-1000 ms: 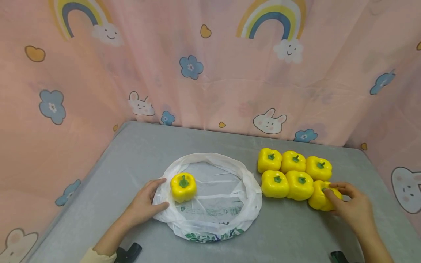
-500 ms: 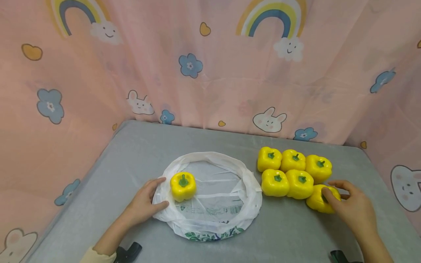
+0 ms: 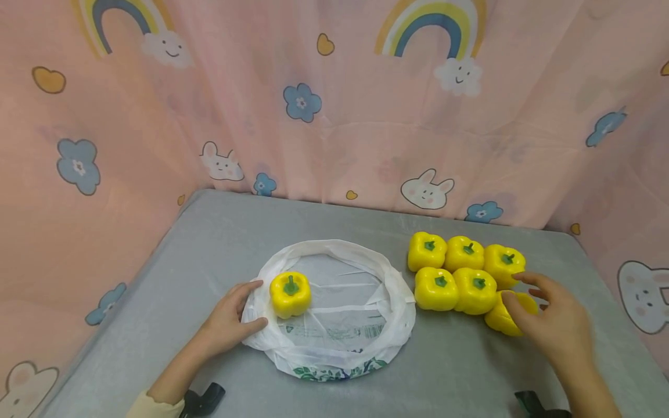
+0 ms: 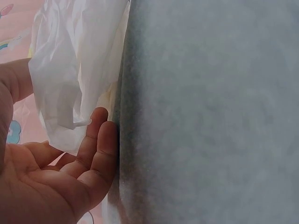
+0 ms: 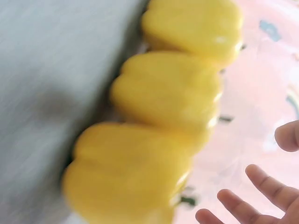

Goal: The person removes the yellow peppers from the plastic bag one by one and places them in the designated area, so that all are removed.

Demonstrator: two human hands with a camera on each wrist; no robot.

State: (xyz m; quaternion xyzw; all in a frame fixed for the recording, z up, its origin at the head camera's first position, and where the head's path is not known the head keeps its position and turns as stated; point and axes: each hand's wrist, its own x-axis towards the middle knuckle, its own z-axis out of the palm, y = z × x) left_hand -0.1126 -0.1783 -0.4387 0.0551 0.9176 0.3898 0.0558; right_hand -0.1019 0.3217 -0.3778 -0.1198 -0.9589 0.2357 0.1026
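Note:
A white plastic bag [image 3: 334,371] with a rolled-down, wide mouth lies on the grey table. One yellow bell pepper [image 3: 290,295] stands inside it at the left, green stem up. My left hand [image 3: 227,322] grips the bag's left rim, with thumb and index finger over the edge; in the left wrist view other fingers [image 4: 98,154] lie against the outside of the plastic. My right hand [image 3: 561,322] hovers at the front right yellow bell pepper [image 3: 504,316], partly covering it. The right wrist view shows its fingers [image 5: 266,184] spread, apart from the peppers.
Several more yellow bell peppers [image 3: 474,290] stand close together in two rows, right of the bag. A pink patterned curtain [image 3: 334,145] hangs behind the grey table [image 3: 235,232]. Dark straps or devices [image 3: 204,400] show near both wrists.
The front right pepper has shifted slightly toward the front and tilted away from its neighbours. My right hand's fingers have loosened and drawn up from it. My left hand stays on the bag rim.

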